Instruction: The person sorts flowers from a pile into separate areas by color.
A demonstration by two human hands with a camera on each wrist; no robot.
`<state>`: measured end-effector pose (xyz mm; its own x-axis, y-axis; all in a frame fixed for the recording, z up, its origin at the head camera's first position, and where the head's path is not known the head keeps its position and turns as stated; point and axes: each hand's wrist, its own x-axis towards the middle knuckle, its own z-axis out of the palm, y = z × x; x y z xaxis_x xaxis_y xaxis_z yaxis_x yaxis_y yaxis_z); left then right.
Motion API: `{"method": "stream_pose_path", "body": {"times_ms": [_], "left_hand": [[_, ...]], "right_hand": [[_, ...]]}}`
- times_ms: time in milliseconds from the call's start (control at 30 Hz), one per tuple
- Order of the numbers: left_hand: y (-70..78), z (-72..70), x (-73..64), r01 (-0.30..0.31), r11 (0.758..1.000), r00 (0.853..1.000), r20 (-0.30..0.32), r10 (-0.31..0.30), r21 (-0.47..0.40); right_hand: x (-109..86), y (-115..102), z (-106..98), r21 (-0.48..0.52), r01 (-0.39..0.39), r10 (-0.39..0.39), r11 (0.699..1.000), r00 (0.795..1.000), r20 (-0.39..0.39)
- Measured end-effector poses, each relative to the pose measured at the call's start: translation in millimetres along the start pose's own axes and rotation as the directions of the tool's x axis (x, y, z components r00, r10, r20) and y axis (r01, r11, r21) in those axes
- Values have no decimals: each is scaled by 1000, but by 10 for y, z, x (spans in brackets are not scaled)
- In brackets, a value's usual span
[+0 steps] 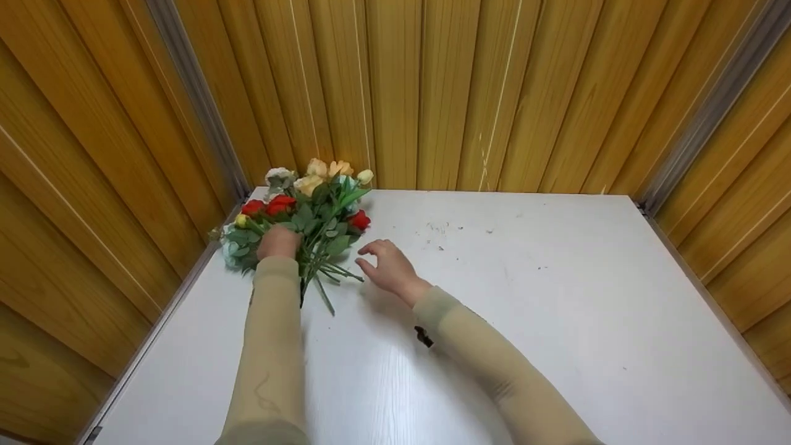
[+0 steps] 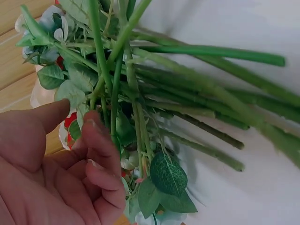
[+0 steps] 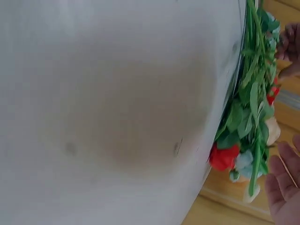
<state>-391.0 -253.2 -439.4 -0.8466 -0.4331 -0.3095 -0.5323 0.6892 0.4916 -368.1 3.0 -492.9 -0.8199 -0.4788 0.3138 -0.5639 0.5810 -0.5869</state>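
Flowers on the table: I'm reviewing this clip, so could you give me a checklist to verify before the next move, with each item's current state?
1. Flowers lying on the table: ok, they rest at its far left corner.
2. Right hand unburdened: ok, it holds nothing.
3. Right hand at the stems: not ok, it is beside them with a gap.
4. Left hand closed round the stems: not ok, its thumb stands apart from the fingers.
5. Left hand touching a stem: cannot tell, it is very near, but contact is unclear.
6. Stem ends even: not ok, they fan out and end at different points.
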Motion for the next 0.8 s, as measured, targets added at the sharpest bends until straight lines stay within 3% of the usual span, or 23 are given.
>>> {"method": "stream_pose_path", "body": {"times_ms": [167, 333, 567, 800], "left_hand": [[52, 64, -17, 0, 1000, 999, 32, -1, 23], [-12, 211, 30, -48, 999, 999, -11, 48, -2], [-24, 319, 76, -54, 999, 996, -66, 54, 5], [11, 298, 60, -58, 995, 993, -104, 50, -75]], "right_hand": [[-18, -193, 197, -41, 17, -14, 999, 997, 80], [-18, -188, 311, -111, -19, 35, 994, 989, 145], [-2, -162, 367, -13, -41, 43, 999, 989, 142], [10, -180, 357, 7, -19, 18, 1000, 992, 124]]}}
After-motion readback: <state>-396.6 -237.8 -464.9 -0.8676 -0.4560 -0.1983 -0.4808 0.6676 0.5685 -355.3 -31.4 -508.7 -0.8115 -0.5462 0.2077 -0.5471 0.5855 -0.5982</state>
